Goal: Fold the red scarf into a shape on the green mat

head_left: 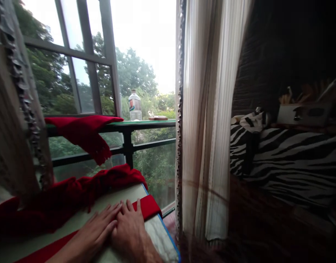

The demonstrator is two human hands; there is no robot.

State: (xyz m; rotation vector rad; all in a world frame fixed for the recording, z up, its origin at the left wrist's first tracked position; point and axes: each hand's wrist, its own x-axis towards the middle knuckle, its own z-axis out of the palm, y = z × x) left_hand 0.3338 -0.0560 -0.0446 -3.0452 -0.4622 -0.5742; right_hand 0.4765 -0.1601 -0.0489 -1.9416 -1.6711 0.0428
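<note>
My left hand (100,224) lies flat with its fingers stretched out, its fingertips meeting my right hand. My right hand (131,224) is also flat, fingers a little apart, pressing on a folded red cloth strip (149,208). The strip runs diagonally under both hands across a pale, marble-patterned board (164,239) with a blue edge. Behind my hands, a bunched red scarf-like cloth (102,182) is heaped along the board's far side. My hands and forearms hide the middle of the strip.
Another red fringed cloth (86,133) hangs over the window railing (154,126). A plastic bottle (134,106) stands on the sill by a flat round item (158,118). A striped curtain (206,109) hangs to the right, before a zebra-patterned cover (299,157) and a box (305,113).
</note>
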